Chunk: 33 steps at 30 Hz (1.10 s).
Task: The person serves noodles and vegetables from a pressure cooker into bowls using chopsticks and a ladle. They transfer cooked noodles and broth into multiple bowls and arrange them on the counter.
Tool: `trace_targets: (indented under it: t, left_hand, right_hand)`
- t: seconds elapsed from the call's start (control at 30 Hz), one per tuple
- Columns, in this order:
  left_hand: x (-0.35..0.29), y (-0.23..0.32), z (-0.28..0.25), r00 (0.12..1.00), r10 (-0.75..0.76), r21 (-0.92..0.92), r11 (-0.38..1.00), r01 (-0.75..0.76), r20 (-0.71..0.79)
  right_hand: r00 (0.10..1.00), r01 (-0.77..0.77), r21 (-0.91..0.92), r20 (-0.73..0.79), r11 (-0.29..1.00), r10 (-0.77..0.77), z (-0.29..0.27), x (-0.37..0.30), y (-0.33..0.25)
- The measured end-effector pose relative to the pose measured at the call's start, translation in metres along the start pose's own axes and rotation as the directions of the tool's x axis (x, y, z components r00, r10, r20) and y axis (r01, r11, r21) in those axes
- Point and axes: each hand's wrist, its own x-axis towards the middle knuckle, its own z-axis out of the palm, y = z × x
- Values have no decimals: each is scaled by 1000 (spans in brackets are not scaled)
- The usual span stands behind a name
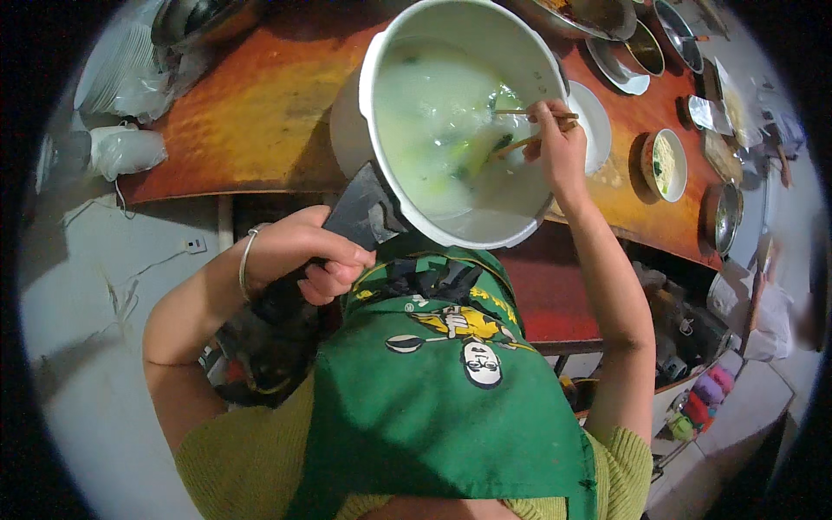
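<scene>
Treat the pot (348, 130) at the edge of the bench (251, 113) as likely heavy, best held by the black handle (357, 212) clasped in the left fingers (324, 282), and the greens (466, 159) inside as probably slippery beside chopsticks (520, 146) pinched in the right fingers (546, 111).

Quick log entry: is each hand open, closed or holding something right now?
Left hand: closed, holding the black pot handle.
Right hand: closed, holding two chopsticks.

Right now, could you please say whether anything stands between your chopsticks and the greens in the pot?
Nothing visible does: the right hand holds the chopsticks reaching into the pot, one tip by the greens.
</scene>
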Motion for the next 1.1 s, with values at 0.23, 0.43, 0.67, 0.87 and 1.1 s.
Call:
trace_targets:
  t: [0.23, 0.43, 0.67, 0.87, 1.1]
  left_hand:
    - [7, 6, 35, 999, 8, 49, 999, -6, -51]
    - [13, 14, 55, 993, -14, 55, 998, 21, -117]
    - [14, 15, 63, 981, 28, 129, 992, -4, -190]
    - [16, 18, 63, 990, 5, 24, 1000, -1, -144]
    - [18, 25, 67, 989, -18, -64, 998, 9, -148]
  right_hand:
    - [996, 17, 252, -85, 968, 5, -8, 15, 15]
    - [972, -227, 388, 32, 893, 233, -10, 26, 18]
    - [885, -464, 478, 276, 745, 374, 8, 22, 20]
    - [870, -478, 637, 250, 605, 424, -11, 21, 8]
    - [878, -435, 721, 206, 540, 432, -61, 25, 9]
